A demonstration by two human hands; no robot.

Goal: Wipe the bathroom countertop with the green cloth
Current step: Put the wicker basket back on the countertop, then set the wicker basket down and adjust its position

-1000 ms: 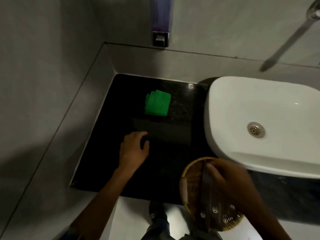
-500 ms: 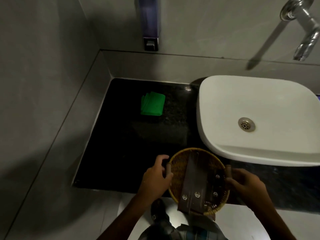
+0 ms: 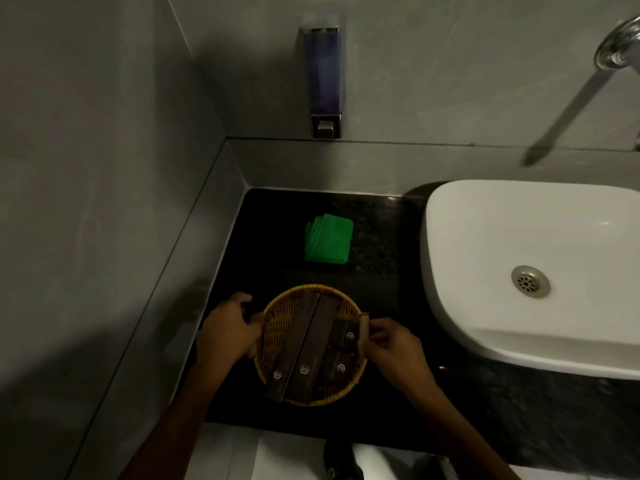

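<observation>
The folded green cloth [image 3: 328, 240] lies on the black countertop [image 3: 381, 244], towards the back, left of the basin. In front of it a round wicker basket [image 3: 277, 327] with several dark brown packets rests on the counter. My left hand [image 3: 228, 329] grips the basket's left rim. My right hand [image 3: 391, 344] pinches its right rim. Neither hand touches the cloth, which is about a hand's length behind the basket.
A white basin [image 3: 533, 271] with a metal drain fills the right side. A soap dispenser [image 3: 325, 81] hangs on the back wall above the cloth. A chrome tap [image 3: 620, 50] juts in at the top right. Grey walls close the left and the back.
The basket came from my right hand alone, off the counter's front edge, to both hands, and now sits further in on the counter. My left hand left the bare counter and took the rim.
</observation>
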